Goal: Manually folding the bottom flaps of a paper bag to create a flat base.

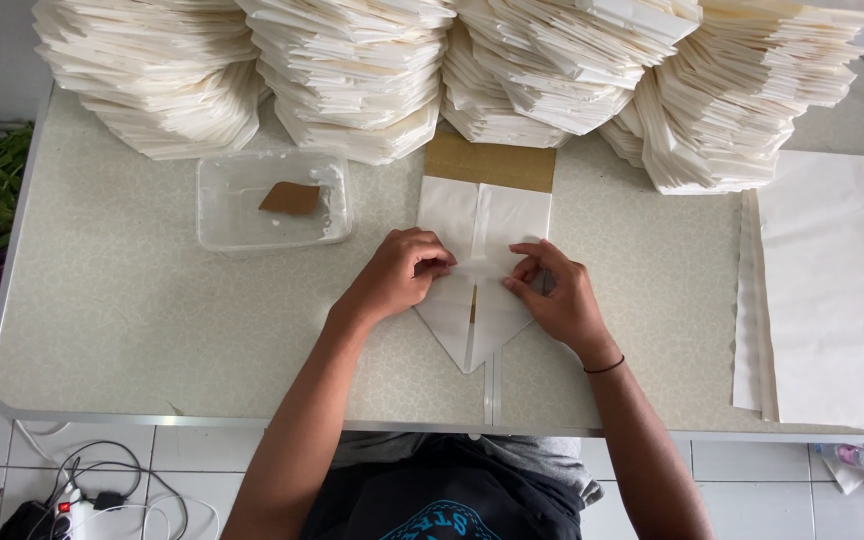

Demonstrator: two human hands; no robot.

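- Pressing down at the centre of the frame, the left hand point(402, 273) lies with its fingers curled onto a folded white paper piece point(480, 275), pinning its left flap without closing round it.
- The right hand point(555, 295) rests on the paper's right flap, fingertips pinching lightly at the fold, palm partly open.
- The paper lies flat on the pale table point(122, 320), its lower end folded to a point, a brown cardboard strip point(490, 162) showing at its top.
- A clear plastic tray point(272, 200) with a brown scrap sits to the upper left.
- Stacks of folded white paper point(352, 70) line the top edge.
- Flat white sheets point(832, 290) lie at the right.
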